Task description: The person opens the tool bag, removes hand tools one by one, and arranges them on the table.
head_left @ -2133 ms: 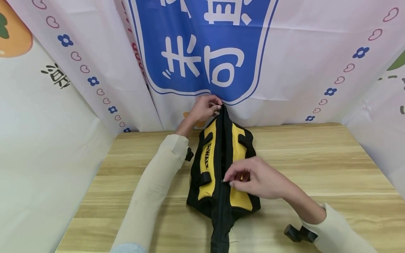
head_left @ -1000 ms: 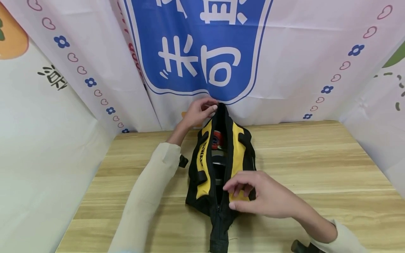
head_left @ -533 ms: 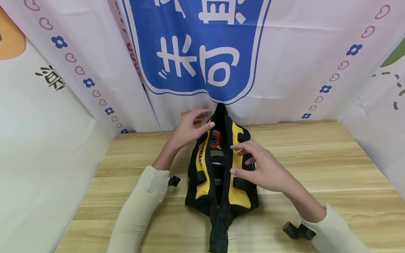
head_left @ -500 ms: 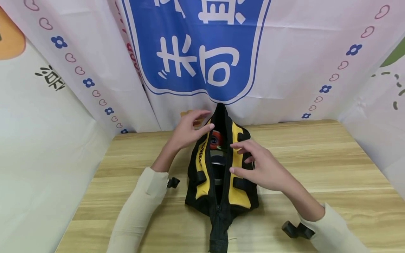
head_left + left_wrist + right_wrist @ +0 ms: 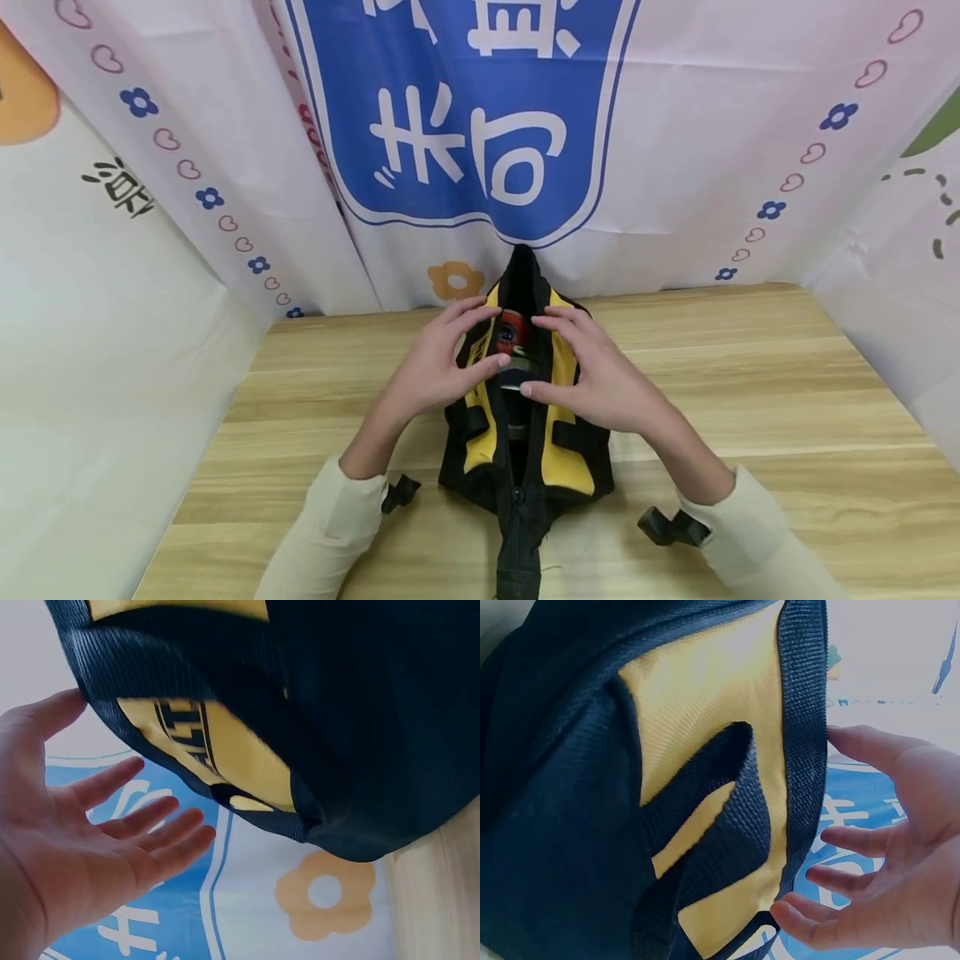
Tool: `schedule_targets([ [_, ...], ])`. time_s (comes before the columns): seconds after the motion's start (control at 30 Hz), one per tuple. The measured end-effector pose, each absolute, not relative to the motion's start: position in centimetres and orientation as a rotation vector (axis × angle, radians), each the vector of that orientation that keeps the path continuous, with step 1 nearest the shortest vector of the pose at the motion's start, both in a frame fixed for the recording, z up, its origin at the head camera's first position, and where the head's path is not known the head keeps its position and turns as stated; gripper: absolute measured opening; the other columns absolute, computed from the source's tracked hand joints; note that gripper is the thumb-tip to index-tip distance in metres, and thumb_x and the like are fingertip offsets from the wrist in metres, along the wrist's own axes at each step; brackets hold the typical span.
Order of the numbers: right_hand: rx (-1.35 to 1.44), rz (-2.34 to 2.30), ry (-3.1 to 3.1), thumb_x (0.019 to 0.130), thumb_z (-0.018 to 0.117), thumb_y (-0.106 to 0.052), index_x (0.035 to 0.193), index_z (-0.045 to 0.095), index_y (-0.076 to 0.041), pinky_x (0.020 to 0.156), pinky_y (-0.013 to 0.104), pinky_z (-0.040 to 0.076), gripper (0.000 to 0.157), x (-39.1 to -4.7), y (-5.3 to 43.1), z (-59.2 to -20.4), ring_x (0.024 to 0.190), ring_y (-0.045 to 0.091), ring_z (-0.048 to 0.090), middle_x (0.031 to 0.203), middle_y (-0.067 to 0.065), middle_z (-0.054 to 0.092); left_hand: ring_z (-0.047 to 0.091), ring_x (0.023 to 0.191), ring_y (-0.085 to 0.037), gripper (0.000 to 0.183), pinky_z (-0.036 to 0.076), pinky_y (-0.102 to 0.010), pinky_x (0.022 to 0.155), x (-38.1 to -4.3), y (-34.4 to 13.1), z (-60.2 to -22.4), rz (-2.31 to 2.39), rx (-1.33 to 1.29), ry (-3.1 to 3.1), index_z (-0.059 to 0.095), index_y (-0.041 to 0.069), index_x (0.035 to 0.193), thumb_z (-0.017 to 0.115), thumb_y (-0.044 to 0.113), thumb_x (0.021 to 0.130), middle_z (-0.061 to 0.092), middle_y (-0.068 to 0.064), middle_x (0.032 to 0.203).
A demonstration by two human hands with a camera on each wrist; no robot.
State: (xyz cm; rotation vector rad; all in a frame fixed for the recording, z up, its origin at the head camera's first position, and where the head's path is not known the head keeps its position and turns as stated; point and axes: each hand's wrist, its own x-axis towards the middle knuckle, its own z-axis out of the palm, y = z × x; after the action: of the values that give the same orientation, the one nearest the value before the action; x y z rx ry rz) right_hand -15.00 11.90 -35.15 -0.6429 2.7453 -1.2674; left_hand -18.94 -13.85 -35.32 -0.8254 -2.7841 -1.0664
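Observation:
A black and yellow tool bag (image 5: pixel 567 468) stands on the table with its long zip undone, the near end tapering into a black strap (image 5: pixel 519 550). Inside the mouth show a red item (image 5: pixel 513 332) with a round dark emblem and a dark grey item (image 5: pixel 516 368) just nearer; their lower parts are hidden. My left hand (image 5: pixel 435 360) hovers at the left lip, fingers spread and gently bent. Opposite it, my right hand (image 5: pixel 600 371) is at the right lip with thumb and fingers apart. In the wrist views, thumb tips of the left hand (image 5: pixel 82 840) and right hand (image 5: pixel 907 855) meet the bag's edge.
The bag sits on a light wood-grain table (image 5: pixel 750 400), its far end close to a white printed backdrop (image 5: pixel 660 183) with a blue emblem. Fabric walls rise on both sides. Black wrist mounts (image 5: pixel 672 527) stick out from the sleeves.
The zip has been drawn towards the near end and the mouth has widened. My left hand let go of the far end and came nearer; my right hand left the zip and moved forward.

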Motion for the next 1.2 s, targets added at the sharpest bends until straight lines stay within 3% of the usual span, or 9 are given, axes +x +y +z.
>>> schedule_targets([
  [0.4, -0.638, -1.215, 2.777, 0.094, 0.083, -0.031, 0.16, 0.048, -0.011, 0.121, 0.071, 0.04, 0.078, -14.6, 11.9, -35.7, 0.159, 0.041, 0.031, 0.175, 0.01, 0.028, 0.045, 0.154, -0.043, 0.067, 0.043, -0.068, 0.121, -16.9, -13.1, -35.1, -0.994, -0.865, -2.889, 0.06, 0.02, 0.155, 0.078, 0.046, 0.096, 0.043, -0.014, 0.17],
  [0.57, -0.636, -1.179, 2.795, 0.093, 0.08, -0.023, 0.158, 0.051, -0.009, 0.099, 0.051, 0.06, 0.073, -14.3, 12.1, -35.5, 0.127, 0.033, 0.061, 0.172, 0.011, 0.033, 0.053, 0.148, -0.041, 0.064, 0.051, -0.063, 0.116, -16.5, -13.5, -35.0, -0.971, -0.837, -2.904, 0.062, 0.019, 0.153, 0.078, 0.043, 0.096, 0.049, -0.014, 0.165],
  [0.67, -0.619, -1.17, 2.806, 0.091, 0.079, -0.016, 0.156, 0.052, -0.007, 0.085, 0.04, 0.064, 0.071, -14.1, 12.3, -35.2, 0.114, 0.029, 0.066, 0.168, 0.014, 0.04, 0.068, 0.121, -0.031, 0.063, 0.062, -0.049, 0.098, -16.5, -14.1, -35.0, -0.942, -0.825, -2.884, 0.062, 0.015, 0.151, 0.079, 0.042, 0.096, 0.064, -0.013, 0.149],
  [0.8, -0.61, -1.152, 2.832, 0.089, 0.075, -0.008, 0.155, 0.052, -0.003, 0.086, 0.042, 0.067, 0.071, -13.8, 13.0, -35.2, 0.122, 0.033, 0.064, 0.163, 0.018, 0.046, 0.067, 0.087, -0.019, 0.065, 0.06, -0.032, 0.074, -16.3, -15.3, -34.8, -0.963, -0.775, -2.896, 0.06, 0.01, 0.151, 0.08, 0.038, 0.096, 0.07, -0.01, 0.138],
  [1.0, -0.613, -1.139, 2.861, 0.087, 0.071, -0.004, 0.157, 0.049, -0.002, 0.088, 0.046, 0.066, 0.073, -13.4, 14.1, -35.4, 0.121, 0.034, 0.065, 0.163, 0.017, 0.047, 0.072, 0.117, -0.03, 0.069, 0.065, -0.025, 0.074, -15.7, -17.2, -34.7, -1.087, -0.695, -2.93, 0.056, 0.01, 0.155, 0.083, 0.03, 0.095, 0.061, -0.012, 0.154],
  [1.2, -0.583, -1.167, 2.861, 0.088, 0.069, -0.001, 0.159, 0.046, -0.003, 0.092, 0.051, 0.065, 0.075, -12.9, 15.4, -35.6, 0.119, 0.034, 0.065, 0.165, 0.017, 0.046, 0.072, 0.121, -0.034, 0.068, 0.065, -0.023, 0.071, -15.4, -18.6, -34.7, -1.179, -0.672, -2.905, 0.057, 0.009, 0.155, 0.085, 0.019, 0.093, 0.06, -0.014, 0.156],
])
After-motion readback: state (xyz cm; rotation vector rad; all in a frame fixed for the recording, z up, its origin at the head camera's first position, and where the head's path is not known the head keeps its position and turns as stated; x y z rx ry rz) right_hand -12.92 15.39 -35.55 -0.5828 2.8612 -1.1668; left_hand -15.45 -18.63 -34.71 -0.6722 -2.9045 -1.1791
